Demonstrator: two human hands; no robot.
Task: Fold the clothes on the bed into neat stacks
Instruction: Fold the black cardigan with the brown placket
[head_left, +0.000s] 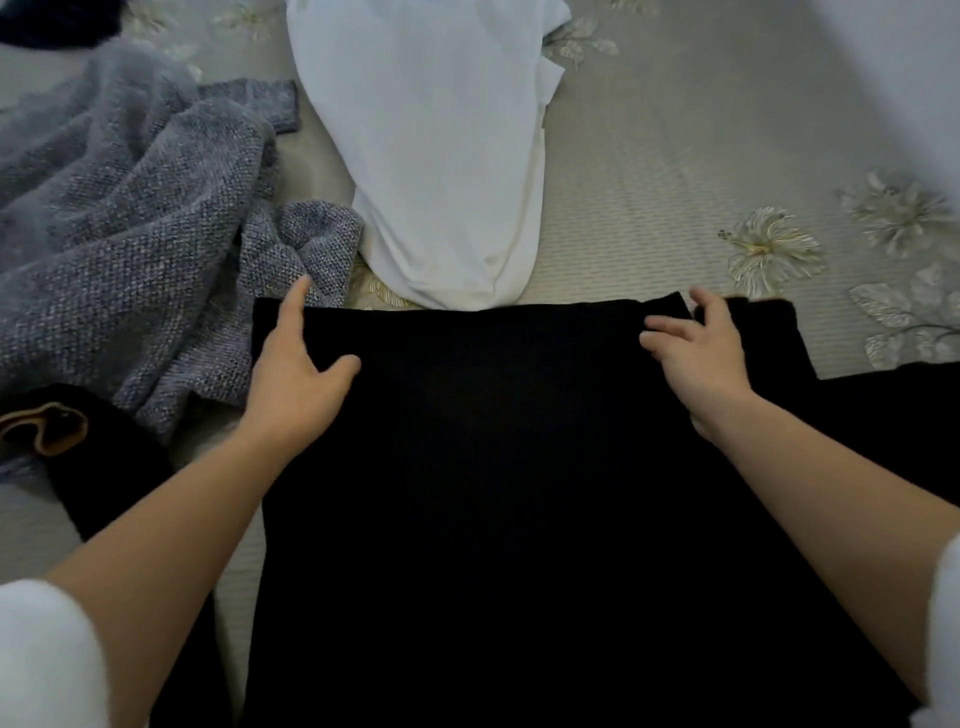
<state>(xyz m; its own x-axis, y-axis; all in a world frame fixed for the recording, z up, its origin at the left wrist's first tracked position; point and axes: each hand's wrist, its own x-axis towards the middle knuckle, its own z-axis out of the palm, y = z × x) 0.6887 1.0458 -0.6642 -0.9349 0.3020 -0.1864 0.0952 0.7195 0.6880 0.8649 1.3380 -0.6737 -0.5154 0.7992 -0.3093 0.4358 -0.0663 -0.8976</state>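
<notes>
Black garment (493, 467) spread flat on the bed (649, 182). Left hand (296, 364) rests on its far left corner, fingers straight, thumb splayed. Right hand (701, 353) hovers at the far right edge, fingers loosely curled, holding nothing. Both forearms extended.

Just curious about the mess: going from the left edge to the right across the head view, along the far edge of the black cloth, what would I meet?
Grey knitted sweater → left hand → white garment → right hand → flowered bedspread.
</notes>
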